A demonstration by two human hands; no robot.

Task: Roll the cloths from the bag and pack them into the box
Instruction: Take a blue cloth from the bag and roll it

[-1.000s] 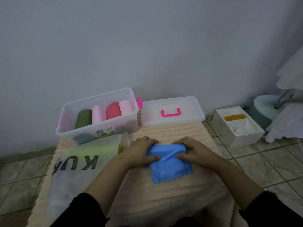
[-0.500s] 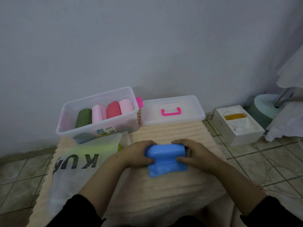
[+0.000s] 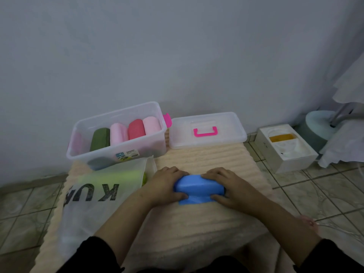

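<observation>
Blue cloth [image 3: 199, 189] on beige mat [image 3: 206, 223], now rolled further than a second earlier, short flat tail left nearest the body, left hand [image 3: 167, 186] and right hand [image 3: 226, 187] clasping roll ends, clear box [image 3: 116, 134] behind, four rolls inside.

Black sleeves [image 3: 84, 255] pushed up above bare forearms; no rings or watch visible.

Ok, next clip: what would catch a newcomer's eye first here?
The blue cloth, mostly rolled, sits mid-mat under the left hand and right hand. Behind and to the left, the clear box holds green, pink and red rolls, with its lid beside it to the right.
</observation>
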